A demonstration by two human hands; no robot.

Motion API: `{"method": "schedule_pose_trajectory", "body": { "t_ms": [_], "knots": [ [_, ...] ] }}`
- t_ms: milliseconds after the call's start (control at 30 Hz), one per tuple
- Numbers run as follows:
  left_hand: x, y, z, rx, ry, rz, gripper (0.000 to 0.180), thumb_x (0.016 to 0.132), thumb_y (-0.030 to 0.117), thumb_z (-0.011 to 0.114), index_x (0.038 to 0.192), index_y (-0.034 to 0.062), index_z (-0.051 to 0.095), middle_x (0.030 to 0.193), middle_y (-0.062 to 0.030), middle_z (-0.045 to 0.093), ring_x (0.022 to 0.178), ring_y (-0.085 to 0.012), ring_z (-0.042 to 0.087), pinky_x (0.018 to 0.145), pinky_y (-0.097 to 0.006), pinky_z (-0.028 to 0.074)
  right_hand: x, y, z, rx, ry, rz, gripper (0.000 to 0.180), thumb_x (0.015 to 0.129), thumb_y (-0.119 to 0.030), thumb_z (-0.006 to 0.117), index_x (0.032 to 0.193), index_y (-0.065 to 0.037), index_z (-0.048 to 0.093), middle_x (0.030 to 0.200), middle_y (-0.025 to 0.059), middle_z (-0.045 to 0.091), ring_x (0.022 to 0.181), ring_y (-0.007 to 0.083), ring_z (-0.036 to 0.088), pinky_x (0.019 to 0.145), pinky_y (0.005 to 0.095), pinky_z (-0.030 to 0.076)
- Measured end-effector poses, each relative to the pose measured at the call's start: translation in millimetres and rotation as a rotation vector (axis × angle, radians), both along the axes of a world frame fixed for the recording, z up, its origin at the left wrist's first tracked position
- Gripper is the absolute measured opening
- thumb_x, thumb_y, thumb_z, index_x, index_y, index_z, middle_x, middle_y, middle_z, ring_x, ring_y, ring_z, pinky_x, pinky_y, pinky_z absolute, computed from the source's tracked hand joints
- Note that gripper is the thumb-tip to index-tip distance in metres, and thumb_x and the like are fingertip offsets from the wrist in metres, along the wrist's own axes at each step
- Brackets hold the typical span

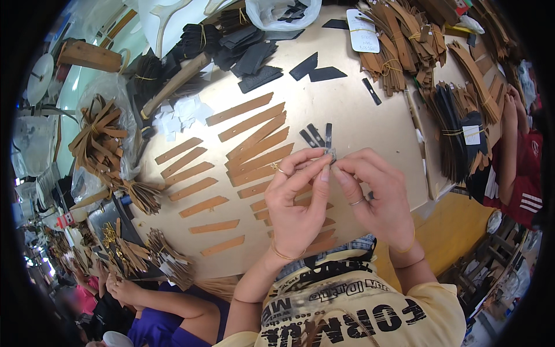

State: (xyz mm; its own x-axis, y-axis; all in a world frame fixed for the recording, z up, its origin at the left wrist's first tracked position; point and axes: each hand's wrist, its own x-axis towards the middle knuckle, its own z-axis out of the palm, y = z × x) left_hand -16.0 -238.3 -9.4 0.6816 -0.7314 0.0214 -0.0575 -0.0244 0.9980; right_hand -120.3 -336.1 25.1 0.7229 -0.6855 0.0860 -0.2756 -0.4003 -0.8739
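Over the near middle of the table my left hand (pixel 298 194) and my right hand (pixel 376 194) meet with fingertips close together. Between them is a small dark strip (pixel 333 161), mostly hidden by the fingers, and both hands pinch it. Just beyond the fingertips several short black strips (pixel 315 135) with greyish spots fan out; whether they lie on the table or touch the fingers is unclear. Brown strap pieces (pixel 217 207) with slanted ends are spread in two columns left of and beneath my hands, some overlapping.
Piles of black pieces (pixel 251 55) and a plastic bag (pixel 283 17) stand at the back. White paper bits (pixel 184 115) lie to the left. Banded brown bundles (pixel 399 43) and a black bundle (pixel 454 130) sit at the right. Other people's arms (pixel 509 144) reach in on both sides.
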Motion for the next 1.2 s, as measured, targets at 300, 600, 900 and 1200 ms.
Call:
{"method": "schedule_pose_trajectory", "body": {
  "t_ms": [300,600,900,1200],
  "knots": [
    [-3.8,1.8,0.7,0.019,-0.068,0.04,0.02,0.091,-0.001,0.066,0.11,-0.0009,0.074,0.109,-0.0107,0.066,0.093,-0.0161,0.067,0.08,-0.026,0.055,1.9,1.2,1.6,-0.006,0.045,-0.018,0.007,0.091,-0.002,0.067,0.096,0.001,0.066,0.086,0.0092,0.064,0.068,0.0192,0.06,0.062,0.0278,0.047],
    [-0.7,3.7,0.6,0.029,-0.048,0.032,0.019,0.091,-0.002,0.067,0.109,-0.0014,0.074,0.106,-0.0101,0.067,0.086,-0.0132,0.065,0.076,-0.025,0.054,4.1,-2.9,-8.6,-0.155,0.012,0.045,0.007,0.087,-0.002,0.067,0.092,0.001,0.063,0.085,0.0097,0.062,0.07,0.0219,0.06,0.063,0.0293,0.048],
    [39.2,18.5,-9.3,0.018,0.088,0.361,0.018,0.097,0.001,0.062,0.111,-0.0019,0.072,0.109,-0.0084,0.067,0.092,-0.0112,0.062,0.079,-0.024,0.051,-26.4,-37.3,-13.6,-0.065,0.181,-0.044,0.008,0.09,-0.008,0.065,0.09,0.001,0.064,0.084,0.0126,0.062,0.07,0.0256,0.064,0.065,0.0353,0.049],
    [-0.9,2.1,-11.4,-0.022,0.103,0.198,0.017,0.095,0.002,0.064,0.11,-0.0013,0.073,0.111,-0.0092,0.066,0.088,-0.0105,0.062,0.079,-0.024,0.051,-25.3,-34.6,-21.8,-0.192,0.305,-0.257,0.014,0.089,-0.012,0.073,0.094,-0.001,0.067,0.082,0.0105,0.063,0.065,0.0223,0.06,0.06,0.0313,0.047]
  ]
}}
